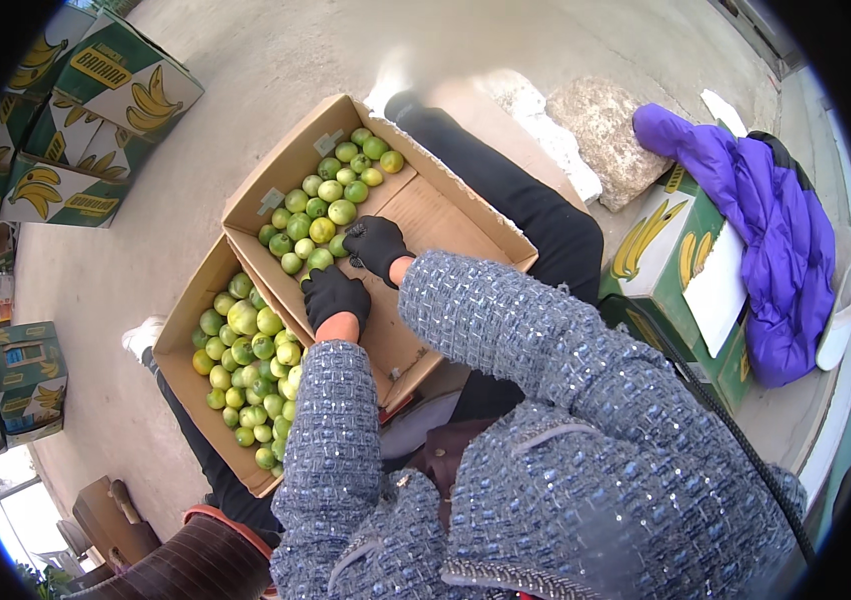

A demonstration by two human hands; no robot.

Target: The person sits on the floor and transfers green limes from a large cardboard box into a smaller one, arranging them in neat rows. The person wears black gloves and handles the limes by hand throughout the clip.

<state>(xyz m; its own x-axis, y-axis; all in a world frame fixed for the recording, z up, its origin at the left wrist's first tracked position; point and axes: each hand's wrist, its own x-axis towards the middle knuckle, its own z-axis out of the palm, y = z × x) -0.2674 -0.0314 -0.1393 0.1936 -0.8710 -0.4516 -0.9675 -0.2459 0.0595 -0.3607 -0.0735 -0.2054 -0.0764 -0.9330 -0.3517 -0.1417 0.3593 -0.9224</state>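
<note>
My left hand (pixel 336 298), in a black glove, is inside the upper cardboard box (pixel 435 215), beside the lower edge of a group of small round green fruits (pixel 342 212). Its fingers are curled, and what they hold, if anything, is hidden. Just to the right, my right hand (pixel 376 247), also black-gloved, is closed against the fruits at the edge of the group. Whether a fruit is inside it cannot be seen. More green fruits (pixel 243 318), some yellowish, fill much of the lower-left cardboard box (pixel 181 352), which adjoins the first.
Printed banana boxes (pixel 130 75) are stacked at the far left, with more boxes (pixel 30 380) below them. To the right, a purple garment (pixel 755 220) drapes over a banana box (pixel 660 245) near a large stone (pixel 605 140). A brown bucket-like container (pixel 190 560) stands at lower left.
</note>
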